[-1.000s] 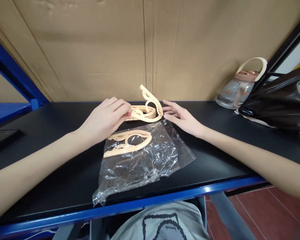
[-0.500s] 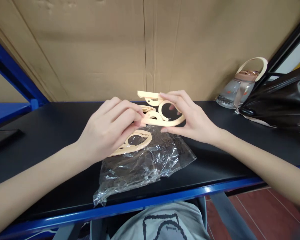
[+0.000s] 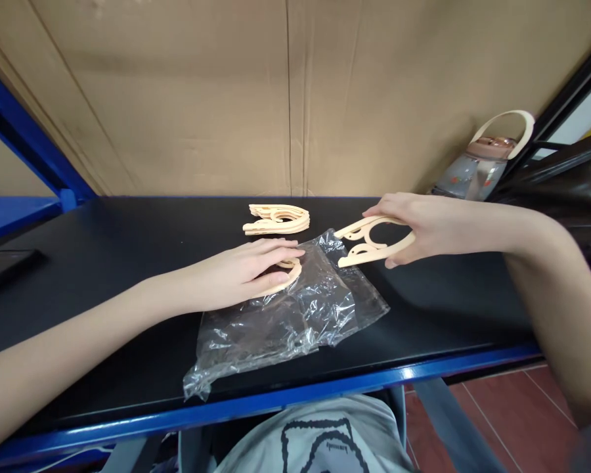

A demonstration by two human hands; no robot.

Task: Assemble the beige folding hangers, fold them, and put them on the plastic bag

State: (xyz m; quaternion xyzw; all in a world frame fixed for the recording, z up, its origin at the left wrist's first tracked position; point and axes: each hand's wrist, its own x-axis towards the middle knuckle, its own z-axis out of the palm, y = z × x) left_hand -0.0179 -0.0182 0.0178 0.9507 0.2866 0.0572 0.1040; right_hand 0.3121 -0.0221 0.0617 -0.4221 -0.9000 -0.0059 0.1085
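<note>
My right hand (image 3: 426,226) grips a folded peach plastic hanger (image 3: 369,242) and holds it just above the right edge of a clear plastic bag (image 3: 285,315). My left hand (image 3: 246,272) lies flat with fingers stretched over another peach hanger (image 3: 289,269) that rests on the bag. A small stack of folded peach hangers (image 3: 277,219) sits on the black table (image 3: 128,249) behind the bag, apart from both hands.
A clear water jug (image 3: 473,169) with a beige handle stands at the back right beside a black bag (image 3: 571,184). A cardboard wall rises behind the table. A dark flat object (image 3: 0,263) lies at the far left. The blue table edge (image 3: 325,391) runs along the front.
My right hand has carried one hanger from the stack to the right and folded it flat. My left hand has let go and dropped onto the hanger lying on the bag.
</note>
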